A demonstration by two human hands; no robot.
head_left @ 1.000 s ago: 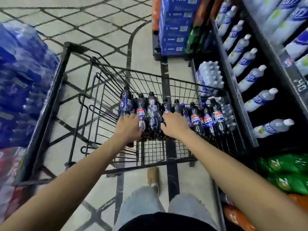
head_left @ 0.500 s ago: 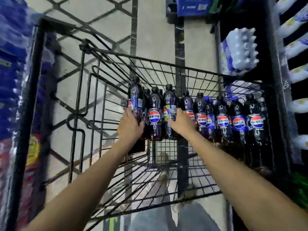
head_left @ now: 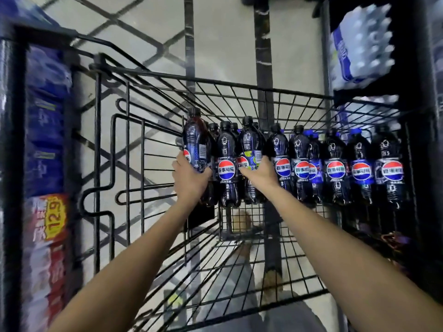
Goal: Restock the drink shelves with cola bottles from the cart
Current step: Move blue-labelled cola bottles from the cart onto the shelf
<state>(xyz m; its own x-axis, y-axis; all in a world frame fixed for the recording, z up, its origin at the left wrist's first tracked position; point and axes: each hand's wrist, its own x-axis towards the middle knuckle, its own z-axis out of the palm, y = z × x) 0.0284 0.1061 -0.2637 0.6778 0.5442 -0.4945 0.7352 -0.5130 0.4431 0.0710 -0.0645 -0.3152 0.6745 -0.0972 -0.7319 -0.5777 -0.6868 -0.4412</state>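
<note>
Left hand (head_left: 190, 180) grips the leftmost cola bottle (head_left: 195, 144), right hand (head_left: 260, 174) grips another bottle (head_left: 249, 144) (both still in the wire cart (head_left: 153, 144)).

Near-black cola bottles (head_left: 335, 171) bearing red, white and blue roundels are framed by a black wire-grid cart (head_left: 97, 140); the pale floor (head_left: 223, 44), upper centre, is crossed by dark diamond lines.
</note>
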